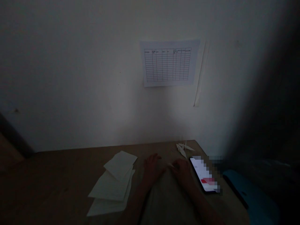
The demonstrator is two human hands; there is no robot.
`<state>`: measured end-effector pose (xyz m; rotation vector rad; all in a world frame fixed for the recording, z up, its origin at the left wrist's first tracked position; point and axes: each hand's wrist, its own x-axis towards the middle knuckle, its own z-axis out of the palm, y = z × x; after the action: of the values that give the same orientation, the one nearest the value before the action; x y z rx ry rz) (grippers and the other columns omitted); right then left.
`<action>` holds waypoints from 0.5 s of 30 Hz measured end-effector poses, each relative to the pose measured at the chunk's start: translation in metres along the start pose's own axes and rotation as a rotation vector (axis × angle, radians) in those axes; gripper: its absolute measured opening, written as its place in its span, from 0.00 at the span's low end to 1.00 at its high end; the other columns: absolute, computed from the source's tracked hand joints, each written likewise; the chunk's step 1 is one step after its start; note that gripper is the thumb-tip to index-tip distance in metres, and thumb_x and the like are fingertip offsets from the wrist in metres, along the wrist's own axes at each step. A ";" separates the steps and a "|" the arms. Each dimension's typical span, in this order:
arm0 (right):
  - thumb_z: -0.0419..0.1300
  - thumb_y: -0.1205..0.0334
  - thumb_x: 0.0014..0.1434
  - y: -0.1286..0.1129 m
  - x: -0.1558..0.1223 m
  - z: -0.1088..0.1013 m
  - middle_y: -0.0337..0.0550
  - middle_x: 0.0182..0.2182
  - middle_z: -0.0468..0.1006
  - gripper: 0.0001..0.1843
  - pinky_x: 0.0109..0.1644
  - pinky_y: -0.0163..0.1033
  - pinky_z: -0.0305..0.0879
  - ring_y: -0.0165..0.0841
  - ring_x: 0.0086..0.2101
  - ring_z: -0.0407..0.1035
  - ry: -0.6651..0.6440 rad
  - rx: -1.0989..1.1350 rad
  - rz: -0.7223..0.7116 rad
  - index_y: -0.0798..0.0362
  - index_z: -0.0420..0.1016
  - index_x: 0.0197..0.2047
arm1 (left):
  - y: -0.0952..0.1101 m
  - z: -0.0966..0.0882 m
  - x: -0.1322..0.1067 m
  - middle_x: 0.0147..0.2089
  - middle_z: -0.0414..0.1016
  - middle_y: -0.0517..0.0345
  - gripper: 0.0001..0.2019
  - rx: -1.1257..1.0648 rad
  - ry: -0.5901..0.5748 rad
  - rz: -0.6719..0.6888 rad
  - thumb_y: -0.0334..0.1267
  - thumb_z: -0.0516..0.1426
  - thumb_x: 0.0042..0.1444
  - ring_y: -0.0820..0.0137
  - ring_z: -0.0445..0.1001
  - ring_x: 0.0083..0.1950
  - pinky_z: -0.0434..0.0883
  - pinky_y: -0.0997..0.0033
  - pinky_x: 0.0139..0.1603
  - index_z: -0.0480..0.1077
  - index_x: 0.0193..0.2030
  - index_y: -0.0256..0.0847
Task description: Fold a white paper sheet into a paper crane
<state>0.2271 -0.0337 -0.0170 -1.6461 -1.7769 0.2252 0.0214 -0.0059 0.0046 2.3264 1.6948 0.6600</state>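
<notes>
The scene is very dim. My left hand (152, 167) rests on the brown table (58, 175), fingers pointing forward and partly curled. My right hand (182, 168) lies close beside it, fingers bent around a small pale piece of paper (170, 165) between the two hands. Whether the left hand also grips that piece is unclear. A loose stack of white paper sheets (114, 184) lies just left of my left hand. A small folded white paper figure (182, 148) sits near the table's far edge, beyond my right hand.
A lit phone (203, 175) lies right of my right hand. A blue object (248, 193) sits further right in shadow. A printed table sheet (168, 64) hangs on the white wall behind. A dark edge stands at far left.
</notes>
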 end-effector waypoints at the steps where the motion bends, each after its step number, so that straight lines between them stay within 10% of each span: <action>1: 0.59 0.58 0.63 0.000 0.001 -0.002 0.49 0.43 0.82 0.10 0.57 0.48 0.64 0.44 0.47 0.72 0.019 -0.005 0.015 0.51 0.80 0.42 | 0.001 -0.002 0.000 0.73 0.67 0.50 0.29 -0.003 -0.003 -0.003 0.48 0.67 0.57 0.53 0.63 0.74 0.57 0.48 0.75 0.70 0.64 0.48; 15: 0.61 0.60 0.66 -0.008 -0.001 -0.007 0.46 0.46 0.83 0.08 0.65 0.50 0.53 0.42 0.51 0.73 -0.106 -0.123 -0.086 0.48 0.83 0.43 | -0.001 0.000 -0.001 0.70 0.70 0.56 0.13 0.014 0.015 0.019 0.41 0.66 0.61 0.54 0.65 0.71 0.58 0.46 0.73 0.81 0.52 0.54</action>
<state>0.2241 -0.0384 -0.0078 -1.6655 -1.9710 0.1699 0.0203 -0.0068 0.0034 2.3558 1.6914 0.6727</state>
